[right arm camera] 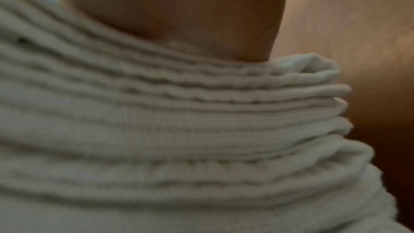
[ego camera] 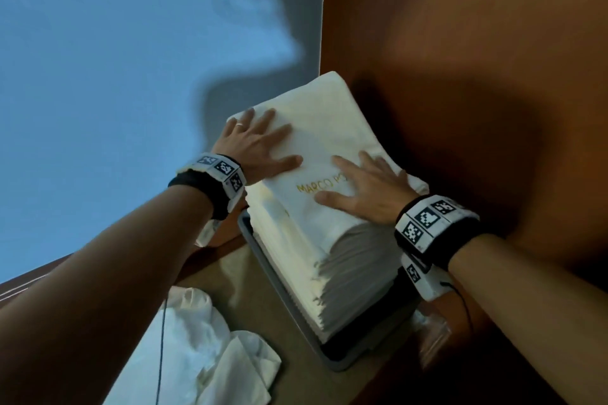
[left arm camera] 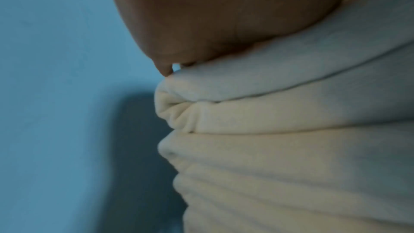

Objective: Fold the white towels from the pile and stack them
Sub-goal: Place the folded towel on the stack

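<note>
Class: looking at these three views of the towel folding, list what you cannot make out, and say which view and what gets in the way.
- Gold lettering, head view: its end is covered by the right hand.
- Grey tray, head view: mostly hidden under the towel stack.
- Unfolded towels, head view: cut off by the bottom edge.
- Left hand fingers: out of the left wrist view.
- Towel count: both wrist views too blurred.

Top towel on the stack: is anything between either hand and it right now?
Nothing visible. The left hand and the right hand both lie flat, fingers spread, directly on the top towel of the stack. The right hand partly covers its gold lettering.
</note>
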The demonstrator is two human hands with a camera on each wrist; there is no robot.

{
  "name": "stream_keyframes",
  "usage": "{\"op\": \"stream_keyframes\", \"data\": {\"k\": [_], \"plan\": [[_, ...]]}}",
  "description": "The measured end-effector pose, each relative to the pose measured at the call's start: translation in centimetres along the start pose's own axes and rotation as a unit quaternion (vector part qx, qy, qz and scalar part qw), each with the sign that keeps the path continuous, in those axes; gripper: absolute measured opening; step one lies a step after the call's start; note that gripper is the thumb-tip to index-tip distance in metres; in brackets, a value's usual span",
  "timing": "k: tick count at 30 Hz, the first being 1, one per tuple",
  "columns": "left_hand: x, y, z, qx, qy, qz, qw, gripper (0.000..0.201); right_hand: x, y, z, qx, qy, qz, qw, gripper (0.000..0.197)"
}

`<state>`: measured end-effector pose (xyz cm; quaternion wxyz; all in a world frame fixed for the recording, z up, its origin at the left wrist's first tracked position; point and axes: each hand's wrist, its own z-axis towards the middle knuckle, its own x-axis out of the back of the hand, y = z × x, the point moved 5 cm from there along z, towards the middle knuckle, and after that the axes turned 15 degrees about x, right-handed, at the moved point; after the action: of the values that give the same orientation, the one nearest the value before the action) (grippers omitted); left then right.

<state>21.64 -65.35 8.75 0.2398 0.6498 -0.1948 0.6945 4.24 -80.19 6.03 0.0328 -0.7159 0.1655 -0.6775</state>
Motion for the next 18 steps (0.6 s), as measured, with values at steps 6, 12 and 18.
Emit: {"op": "stream_keyframes", "data": {"k": [6,12,18], "plan": [[-4.4,-0.9,5.5,0.024,-0.067,0.012,0.997,0.101,-2.0,2.0,3.7,-0.010,-0.051,0.012,0.999,0.101],[-6.7,-0.6,7.5,0.031,-0.086,-0.020,0.996,0.115,-3.8,4.1,6.4,-0.011,-0.044,0.011,0.999,0.109],[-5.0,-0.4,6.0,0.038,-0.103,-0.036,0.993,0.103,-3.6,3.9,5.4,-0.018,-0.058,-0.005,0.998,0.106]]}}
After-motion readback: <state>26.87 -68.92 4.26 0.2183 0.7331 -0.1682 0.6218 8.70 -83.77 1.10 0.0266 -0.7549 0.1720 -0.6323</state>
